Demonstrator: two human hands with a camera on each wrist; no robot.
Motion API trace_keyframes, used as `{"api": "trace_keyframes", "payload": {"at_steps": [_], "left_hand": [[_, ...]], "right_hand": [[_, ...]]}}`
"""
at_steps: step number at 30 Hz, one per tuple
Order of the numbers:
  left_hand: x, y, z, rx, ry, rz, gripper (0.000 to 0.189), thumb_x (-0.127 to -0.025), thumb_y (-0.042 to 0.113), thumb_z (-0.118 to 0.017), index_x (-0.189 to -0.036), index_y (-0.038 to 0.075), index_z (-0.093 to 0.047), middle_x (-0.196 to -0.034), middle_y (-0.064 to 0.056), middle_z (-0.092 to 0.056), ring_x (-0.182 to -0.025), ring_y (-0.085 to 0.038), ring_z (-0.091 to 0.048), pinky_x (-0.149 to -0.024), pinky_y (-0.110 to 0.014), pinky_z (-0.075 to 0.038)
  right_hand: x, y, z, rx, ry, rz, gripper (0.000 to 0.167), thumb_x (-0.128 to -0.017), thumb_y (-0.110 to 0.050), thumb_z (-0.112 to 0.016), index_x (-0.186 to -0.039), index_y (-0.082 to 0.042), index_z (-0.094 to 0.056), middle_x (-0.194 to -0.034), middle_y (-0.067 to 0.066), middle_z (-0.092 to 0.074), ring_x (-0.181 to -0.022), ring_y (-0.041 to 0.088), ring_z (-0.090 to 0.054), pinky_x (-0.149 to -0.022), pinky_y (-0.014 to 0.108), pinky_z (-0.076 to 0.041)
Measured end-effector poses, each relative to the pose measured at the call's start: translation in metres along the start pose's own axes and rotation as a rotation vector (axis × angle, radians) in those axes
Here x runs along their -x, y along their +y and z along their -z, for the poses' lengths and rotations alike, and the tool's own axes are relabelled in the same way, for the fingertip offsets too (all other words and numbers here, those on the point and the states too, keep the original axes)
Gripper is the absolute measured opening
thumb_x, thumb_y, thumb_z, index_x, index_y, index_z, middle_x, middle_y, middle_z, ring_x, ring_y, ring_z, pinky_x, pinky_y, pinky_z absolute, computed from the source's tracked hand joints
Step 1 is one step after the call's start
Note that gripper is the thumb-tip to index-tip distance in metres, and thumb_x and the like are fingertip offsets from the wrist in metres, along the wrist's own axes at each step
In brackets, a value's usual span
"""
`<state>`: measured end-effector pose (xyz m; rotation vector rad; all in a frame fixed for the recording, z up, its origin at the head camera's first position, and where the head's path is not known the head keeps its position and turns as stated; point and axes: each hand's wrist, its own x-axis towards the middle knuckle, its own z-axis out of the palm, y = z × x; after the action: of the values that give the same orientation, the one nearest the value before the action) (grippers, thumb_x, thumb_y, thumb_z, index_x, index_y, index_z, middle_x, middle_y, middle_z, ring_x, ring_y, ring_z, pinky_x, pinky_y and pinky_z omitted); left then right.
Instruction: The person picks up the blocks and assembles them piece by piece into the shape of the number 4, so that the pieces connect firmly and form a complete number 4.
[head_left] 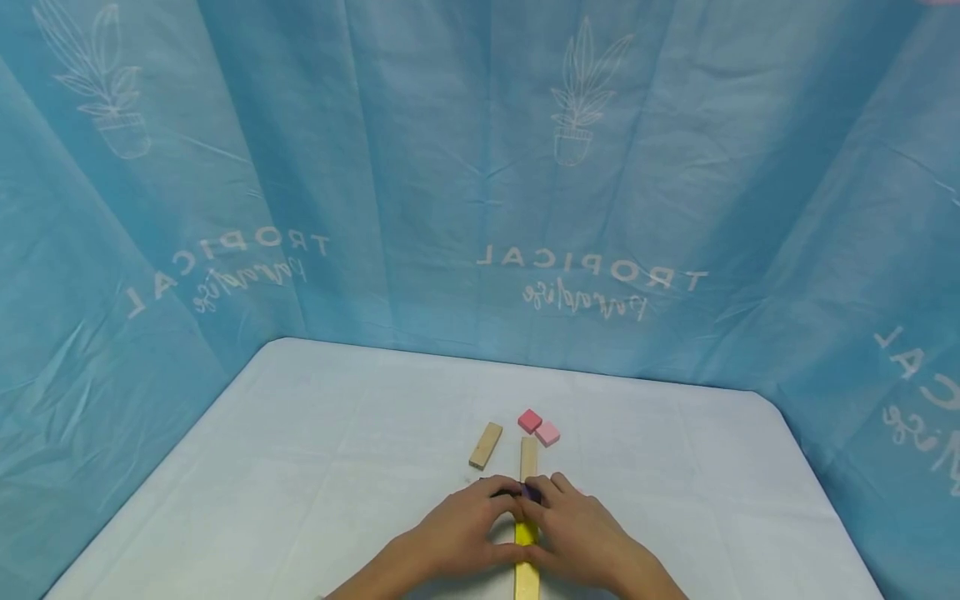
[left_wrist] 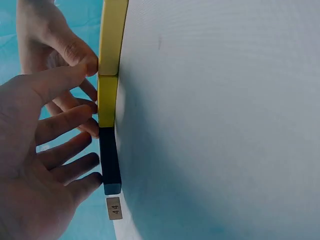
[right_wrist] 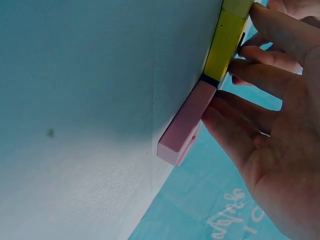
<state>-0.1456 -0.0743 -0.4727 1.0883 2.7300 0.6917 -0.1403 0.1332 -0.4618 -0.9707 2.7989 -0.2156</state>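
Note:
A row of rectangular blocks runs away from me along the white table, with a pale yellow block [head_left: 527, 581] nearest, then a bright yellow block [head_left: 527, 533], a dark blue block [head_left: 530, 493] and a plain wooden block [head_left: 528, 456]. Its left side is touched by fingertips of my left hand [head_left: 471, 521], whose fingers look fairly straight and spread in the left wrist view. My right hand [head_left: 577, 531] rests its fingertips along the right side. The two thumbs meet over the yellow blocks. Fingers partly cover the dark blue block.
Beyond the hands lie a loose wooden block [head_left: 486, 446], a red block [head_left: 529, 421] and a pink block [head_left: 547, 433], the last two nearly touching. A small wooden face marked 44 [left_wrist: 114, 208] shows in the left wrist view. Blue curtains [head_left: 480, 208] surround the table [head_left: 337, 433].

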Motion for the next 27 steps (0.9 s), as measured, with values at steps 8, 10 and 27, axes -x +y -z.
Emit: {"api": "trace_keyframes", "payload": {"at_steps": [8, 10, 27], "left_hand": [[-0.002, -0.004, 0.01, 0.005, 0.133, 0.075, 0.022, -0.087, 0.019, -0.065, -0.109, 0.02, -0.064, -0.135, 0.001, -0.047, -0.127, -0.017, -0.042, -0.102, -0.039, -0.038], [-0.005, -0.008, 0.014, -0.005, 0.178, 0.089, 0.025, -0.086, 0.016, -0.065, -0.111, 0.018, -0.063, -0.134, 0.0, -0.049, -0.126, -0.018, -0.043, -0.103, -0.039, -0.038], [-0.053, -0.019, 0.024, -0.163, 0.229, 0.198, 0.032, -0.089, 0.025, -0.064, -0.119, 0.017, -0.062, -0.126, 0.001, -0.056, -0.116, -0.017, -0.05, -0.096, -0.034, -0.044]], "right_hand": [[-0.001, -0.002, -0.002, 0.024, -0.027, -0.03, 0.063, -0.083, -0.06, -0.063, -0.137, -0.03, -0.054, -0.136, 0.001, -0.048, -0.105, 0.016, -0.044, -0.071, 0.034, -0.051], [-0.002, -0.002, -0.003, 0.033, -0.025, -0.031, 0.061, -0.083, -0.06, -0.064, -0.135, -0.028, -0.056, -0.136, 0.002, -0.048, -0.106, 0.017, -0.044, -0.072, 0.035, -0.051], [-0.003, -0.003, -0.003, 0.035, -0.032, -0.038, 0.059, -0.082, -0.059, -0.064, -0.132, -0.028, -0.058, -0.135, 0.002, -0.048, -0.104, 0.016, -0.043, -0.068, 0.034, -0.051]]}}
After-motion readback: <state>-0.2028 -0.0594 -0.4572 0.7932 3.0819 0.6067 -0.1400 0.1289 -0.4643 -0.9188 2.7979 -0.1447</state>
